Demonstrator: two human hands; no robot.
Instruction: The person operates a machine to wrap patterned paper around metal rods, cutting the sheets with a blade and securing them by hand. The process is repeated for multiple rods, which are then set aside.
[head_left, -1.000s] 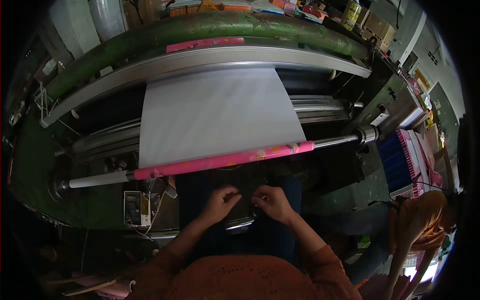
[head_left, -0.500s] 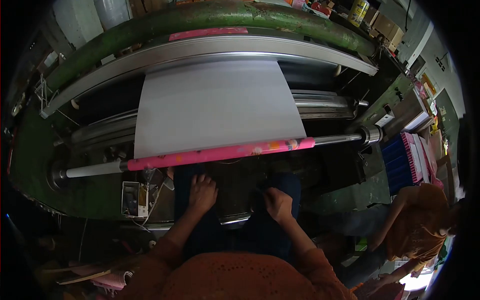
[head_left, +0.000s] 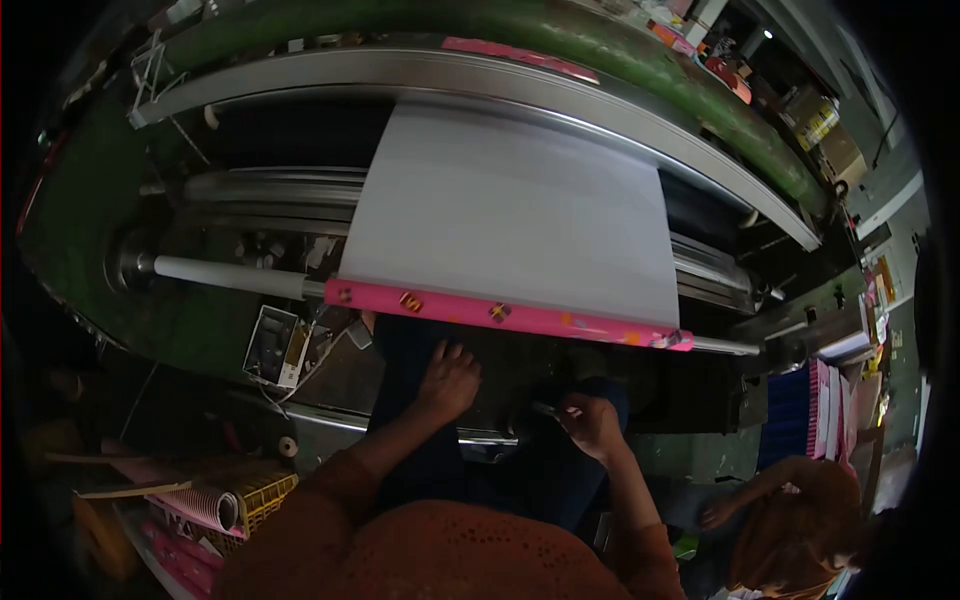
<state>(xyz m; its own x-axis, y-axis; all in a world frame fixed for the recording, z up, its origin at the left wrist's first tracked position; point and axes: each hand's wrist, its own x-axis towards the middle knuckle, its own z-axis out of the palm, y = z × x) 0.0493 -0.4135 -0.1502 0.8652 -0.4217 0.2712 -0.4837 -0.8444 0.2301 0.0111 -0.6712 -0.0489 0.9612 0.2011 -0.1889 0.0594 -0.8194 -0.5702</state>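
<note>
Crosswise, left to right, I see the pink roll (head_left: 455, 307) beyond both hands, nearer the loosely open left hand (head_left: 450, 382); the right hand (head_left: 592, 426) pinches a slender object (head_left: 546, 409).

My left hand (head_left: 450, 384) is loosely spread, back upward, over my left thigh (head_left: 415, 475), its fingers (head_left: 456, 358) pointing forward and slightly bent. My left forearm (head_left: 395, 435) slants inward from the side. My right hand (head_left: 596, 430) sits a little nearer my body, above my right thigh (head_left: 560, 490), with its fingers curled in and the tips gathered toward the left. My right forearm (head_left: 632, 492) rises steeply and leans inward to the wrist. The two hands are apart, with a gap between them.
</note>
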